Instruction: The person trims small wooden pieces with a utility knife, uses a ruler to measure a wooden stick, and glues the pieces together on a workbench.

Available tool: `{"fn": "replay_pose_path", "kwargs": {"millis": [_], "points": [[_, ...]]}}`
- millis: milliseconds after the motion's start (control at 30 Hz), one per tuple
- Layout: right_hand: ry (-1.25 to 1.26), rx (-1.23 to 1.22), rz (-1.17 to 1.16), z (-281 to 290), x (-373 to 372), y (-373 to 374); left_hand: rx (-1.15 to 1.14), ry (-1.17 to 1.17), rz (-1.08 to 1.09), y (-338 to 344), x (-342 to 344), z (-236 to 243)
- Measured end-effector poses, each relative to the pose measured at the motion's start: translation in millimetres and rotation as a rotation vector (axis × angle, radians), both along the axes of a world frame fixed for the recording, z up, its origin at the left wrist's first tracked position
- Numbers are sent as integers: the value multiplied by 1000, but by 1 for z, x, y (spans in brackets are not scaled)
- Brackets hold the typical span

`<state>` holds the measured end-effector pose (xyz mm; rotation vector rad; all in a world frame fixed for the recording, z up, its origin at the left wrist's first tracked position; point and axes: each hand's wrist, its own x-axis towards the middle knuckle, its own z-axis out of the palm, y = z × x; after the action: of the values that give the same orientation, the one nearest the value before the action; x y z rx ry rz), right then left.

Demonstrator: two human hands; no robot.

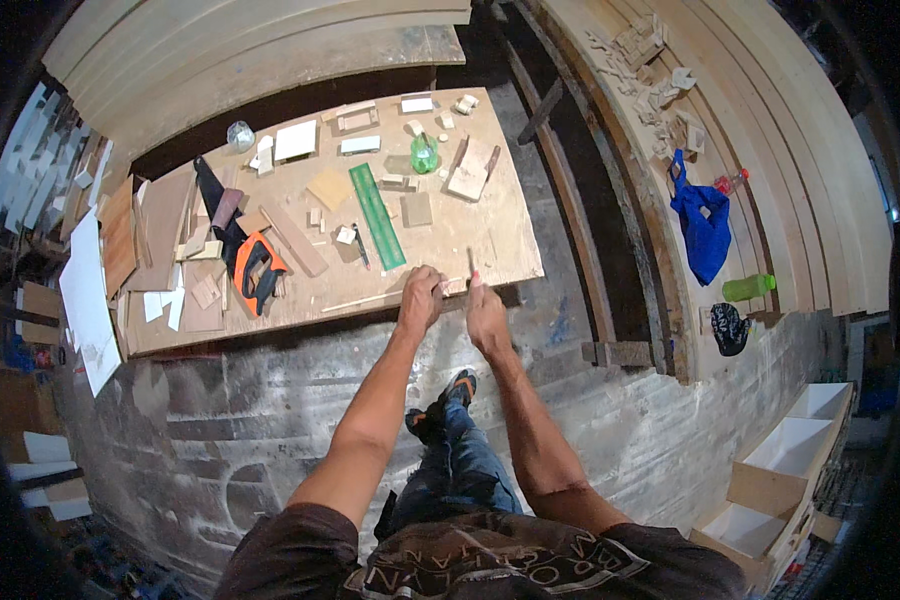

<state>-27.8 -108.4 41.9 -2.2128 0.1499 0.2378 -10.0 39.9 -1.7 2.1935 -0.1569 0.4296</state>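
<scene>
"Where is the small red-handled tool [472, 265]?"

"Over the counter [510, 235], by its near edge, toward the near right corner. The right hand [486, 322] has its grip clamped on it, tip pointing to the far edge."

"And the left hand [422, 298]?"

"At the near edge, over a thin wooden strip [370, 299] lying along it. Fingers bunched; whether that grip is clamped, I cannot tell."

"The surface?"

"Pale, worn wood — a green ruler [376, 215] mid-counter, an orange-handled saw [255, 248] toward the left edge."

"The room?"

"A scuffed grey floor [220, 420], planks [820, 180] stacked on the right, with a blue bag [705, 240] on them."

"Containers?"

"A green plastic container [425, 155] near the far right corner and a clear one [240, 136] by the far edge — contents unclear. Beyond the near right corner, wooden boxes [770, 485] stand open, white inside."
</scene>
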Motion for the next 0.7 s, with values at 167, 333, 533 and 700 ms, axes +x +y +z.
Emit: {"fn": "replay_pose_path", "kwargs": {"millis": [167,333,533,700], "points": [[-173,172,35,-36,-25,-19,-75,11,-21,-9,0,8],[-37,138,4,-47,-43,-4,-1,23,-30,-3,-8,6],[35,134,38,-33,-43,1,29,-112,-60,-4,-5,4],[48,123,42,-30,-42,2,35,-118,-73,-4,-2,2]]}}
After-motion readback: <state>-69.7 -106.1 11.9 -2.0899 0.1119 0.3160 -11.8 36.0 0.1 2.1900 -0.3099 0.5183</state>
